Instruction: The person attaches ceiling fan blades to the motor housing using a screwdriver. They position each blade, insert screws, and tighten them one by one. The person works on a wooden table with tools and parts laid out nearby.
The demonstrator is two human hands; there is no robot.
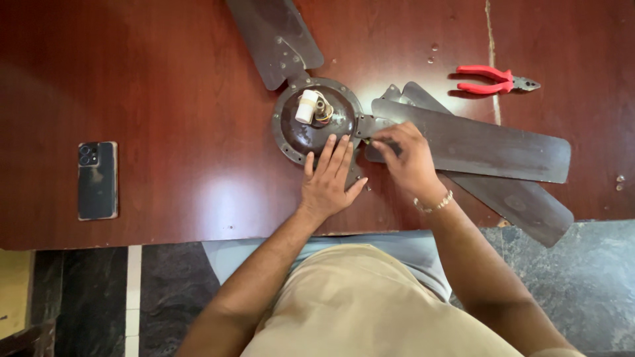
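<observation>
- Two bare hands work at a dismantled ceiling fan lying on a dark red wooden table (pixel 165 99), seen from above by the head camera.
- The left hand (pixel 327 182) lies flat and released, fingers spread, palm down on the near rim of the round motor housing (pixel 316 119); it grips nothing and only presses on the housing.
- The right hand (pixel 409 158) is curled, fingertips pinched at the bracket where a blade (pixel 476 142) meets the housing. Something small may be held there, but I cannot tell what, if anything, sits between the fingers.
- That joint lies just left of the right hand's fingertips, touching them; the right hand is plainly the nearer of the two, with the left hand just beside it on the housing's near side.
- The blade's long axis runs away to the right from the housing, passing under the right hand; a second blade (pixel 522 201) lies beneath it, angled toward the table's near edge.
- A third blade (pixel 274 36) points away from the person, still joined to the housing's far side.
- A white cylindrical part (pixel 306 106) with coloured wires stands at the housing's centre.
- Red-handled pliers (pixel 493 79) lie well apart, beyond the blades to the right; a dark phone (pixel 98 180) lies well apart to the left.
</observation>
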